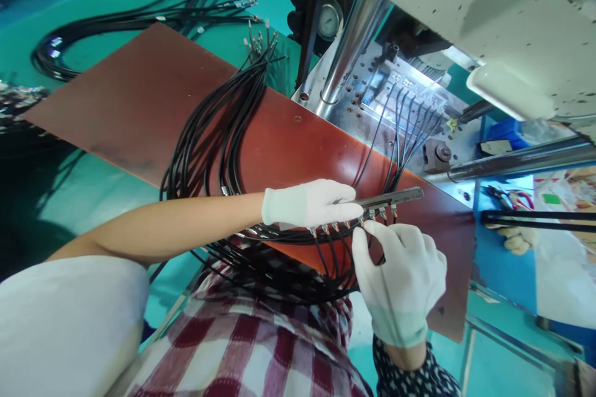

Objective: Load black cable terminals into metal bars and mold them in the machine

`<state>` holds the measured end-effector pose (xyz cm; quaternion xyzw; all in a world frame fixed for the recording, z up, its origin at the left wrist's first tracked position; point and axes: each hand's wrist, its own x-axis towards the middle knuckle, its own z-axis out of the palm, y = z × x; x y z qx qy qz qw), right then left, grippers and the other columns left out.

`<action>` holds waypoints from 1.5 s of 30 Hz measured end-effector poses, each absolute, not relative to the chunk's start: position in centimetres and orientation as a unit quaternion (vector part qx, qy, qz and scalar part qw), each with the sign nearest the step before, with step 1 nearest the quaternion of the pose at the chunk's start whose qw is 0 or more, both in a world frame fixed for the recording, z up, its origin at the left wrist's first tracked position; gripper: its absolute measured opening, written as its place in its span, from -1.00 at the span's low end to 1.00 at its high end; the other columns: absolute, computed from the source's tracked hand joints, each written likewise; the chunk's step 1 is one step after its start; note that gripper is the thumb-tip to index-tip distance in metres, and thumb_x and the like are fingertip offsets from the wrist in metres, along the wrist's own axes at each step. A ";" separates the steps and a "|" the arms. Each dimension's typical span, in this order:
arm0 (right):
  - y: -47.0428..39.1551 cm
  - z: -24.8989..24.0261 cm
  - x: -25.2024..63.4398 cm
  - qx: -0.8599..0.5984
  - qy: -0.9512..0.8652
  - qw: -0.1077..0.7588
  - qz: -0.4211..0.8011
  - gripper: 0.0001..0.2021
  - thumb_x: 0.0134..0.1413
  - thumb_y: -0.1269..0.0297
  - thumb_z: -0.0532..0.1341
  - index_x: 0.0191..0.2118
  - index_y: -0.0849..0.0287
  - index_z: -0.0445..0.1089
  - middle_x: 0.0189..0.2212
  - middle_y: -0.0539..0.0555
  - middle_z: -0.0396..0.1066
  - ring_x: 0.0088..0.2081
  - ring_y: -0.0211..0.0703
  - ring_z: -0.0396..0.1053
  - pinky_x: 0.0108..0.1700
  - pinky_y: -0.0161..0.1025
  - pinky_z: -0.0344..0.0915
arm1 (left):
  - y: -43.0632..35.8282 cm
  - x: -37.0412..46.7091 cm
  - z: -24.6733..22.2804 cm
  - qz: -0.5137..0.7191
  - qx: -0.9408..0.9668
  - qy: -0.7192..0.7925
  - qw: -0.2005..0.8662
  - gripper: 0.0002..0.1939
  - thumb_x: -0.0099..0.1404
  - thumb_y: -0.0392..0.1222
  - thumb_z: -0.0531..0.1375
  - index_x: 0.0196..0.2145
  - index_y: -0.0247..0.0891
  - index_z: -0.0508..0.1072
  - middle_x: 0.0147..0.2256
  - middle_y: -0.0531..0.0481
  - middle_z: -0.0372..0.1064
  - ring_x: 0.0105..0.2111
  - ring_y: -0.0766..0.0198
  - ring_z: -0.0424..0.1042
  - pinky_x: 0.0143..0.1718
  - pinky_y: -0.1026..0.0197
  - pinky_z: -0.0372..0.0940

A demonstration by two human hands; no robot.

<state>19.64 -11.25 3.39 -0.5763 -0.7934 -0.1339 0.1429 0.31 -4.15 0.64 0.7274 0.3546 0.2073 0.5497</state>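
Note:
My left hand point(316, 203), in a white glove, grips a narrow metal bar point(393, 198) over the brown board. Part of the bar shows between its fingers, which point to the right. Along the bar's near edge sits a row of small metal cable connectors point(335, 226), with black cables hanging from them. My right hand point(403, 276), also gloved, has thumb and forefinger pinched at a connector near the left fingertips; the fingers partly hide it. A thick bundle of black cables point(186, 155) loops across the board and over the lap.
Behind the brown board point(139, 87) stands a press with bright steel columns point(354, 37) and a metal die point(405, 96) with several thin cables running into it. A pressure gauge point(329, 20) is beside it. More cables point(116, 22) lie at the back left; pliers point(521, 198) lie at right.

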 end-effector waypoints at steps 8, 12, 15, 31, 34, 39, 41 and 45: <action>-10.4 1.9 19.2 -0.588 -0.779 0.182 -0.122 -0.87 0.09 0.33 0.26 -0.47 0.10 0.39 -0.47 0.03 0.32 -0.37 -0.07 0.25 -0.27 -0.13 0.09 | -4.2 0.3 0.8 0.200 0.736 0.362 0.536 -0.54 0.44 0.16 -0.01 -0.43 -0.26 0.24 -0.48 0.12 0.24 -0.47 0.38 0.17 -0.42 0.24 0.04; -11.3 2.8 19.5 -0.579 -0.789 0.169 -0.118 -0.88 0.17 0.21 0.28 -0.24 0.11 0.51 -0.36 0.05 0.42 -0.31 -0.05 0.30 -0.23 -0.12 0.09 | -4.3 0.3 0.5 0.214 0.723 0.359 0.550 -0.56 0.43 0.16 0.02 -0.43 -0.26 0.23 -0.47 0.12 0.24 -0.46 0.37 0.18 -0.43 0.24 0.02; -11.5 3.3 19.2 -0.553 -0.814 0.143 -0.106 -0.89 0.20 0.19 0.28 -0.28 0.06 0.53 -0.40 0.03 0.43 -0.35 -0.06 0.25 -0.25 -0.11 0.03 | -4.4 0.3 0.4 0.220 0.721 0.356 0.552 -0.57 0.42 0.14 0.03 -0.44 -0.26 0.23 -0.47 0.12 0.22 -0.45 0.36 0.19 -0.42 0.24 0.03; -12.4 3.2 17.7 -0.517 -0.840 0.135 -0.098 -0.86 0.19 0.14 0.29 -0.32 0.04 0.53 -0.44 0.02 0.42 -0.35 -0.04 0.24 -0.23 -0.07 0.02 | -4.3 0.4 0.8 0.217 0.714 0.375 0.549 -0.58 0.43 0.07 0.06 -0.47 -0.25 0.17 -0.50 0.13 0.18 -0.48 0.38 0.16 -0.41 0.24 0.04; -12.2 2.7 16.8 -0.526 -0.835 0.125 -0.102 -0.86 0.17 0.23 0.27 -0.42 0.02 0.50 -0.51 0.00 0.37 -0.38 -0.05 0.21 -0.26 -0.07 0.00 | -4.4 0.4 0.9 0.215 0.714 0.377 0.549 -0.58 0.44 0.08 0.05 -0.48 -0.24 0.16 -0.52 0.14 0.15 -0.50 0.38 0.15 -0.42 0.24 0.04; -11.4 2.1 16.2 -0.516 -0.835 0.165 -0.094 -0.85 0.10 0.32 0.27 -0.49 0.05 0.44 -0.54 0.02 0.35 -0.40 -0.04 0.22 -0.26 -0.07 0.03 | -4.4 0.4 1.2 0.207 0.699 0.385 0.566 -0.57 0.43 0.08 0.07 -0.49 -0.24 0.14 -0.55 0.15 0.12 -0.53 0.38 0.10 -0.44 0.23 0.02; -11.5 2.2 16.4 -0.514 -0.836 0.169 -0.093 -0.84 0.10 0.34 0.27 -0.50 0.06 0.43 -0.55 0.01 0.35 -0.41 -0.05 0.23 -0.26 -0.08 0.04 | -4.4 0.4 1.2 0.206 0.696 0.384 0.571 -0.59 0.44 0.07 0.07 -0.48 -0.23 0.14 -0.55 0.15 0.14 -0.54 0.39 0.11 -0.43 0.22 0.01; -12.4 2.6 16.6 -0.514 -0.837 0.168 -0.085 -0.92 0.16 0.23 0.31 -0.34 0.07 0.52 -0.44 0.01 0.44 -0.35 -0.07 0.28 -0.20 -0.10 0.07 | -4.3 0.4 1.1 0.199 0.702 0.385 0.566 -0.58 0.44 0.09 0.04 -0.47 -0.24 0.17 -0.51 0.14 0.18 -0.51 0.38 0.15 -0.43 0.23 0.02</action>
